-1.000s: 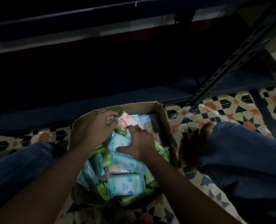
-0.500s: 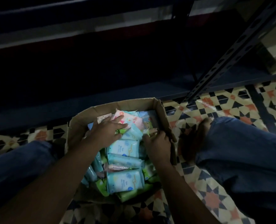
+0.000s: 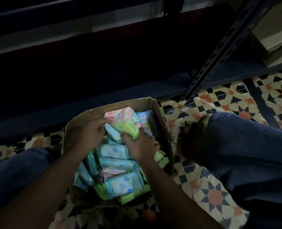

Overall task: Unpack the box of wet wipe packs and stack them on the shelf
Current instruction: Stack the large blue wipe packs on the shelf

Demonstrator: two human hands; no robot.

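Note:
An open cardboard box sits on the tiled floor between my knees, full of wet wipe packs in blue, green and pink. My left hand grips the left side of a small bundle of packs at the far end of the box, a pink pack on top. My right hand holds a green pack at the front of that bundle. Several blue packs lie below my wrists in the box. The dark shelf stands right behind the box.
A perforated metal shelf post rises diagonally at the right. My knees in blue jeans flank the box. Patterned floor tiles spread to the right. The lower shelf level is very dark.
My right hand moved from the box's right wall back to the middle and took hold of a green pack. My left hand closed on the gathered packs at the far end.

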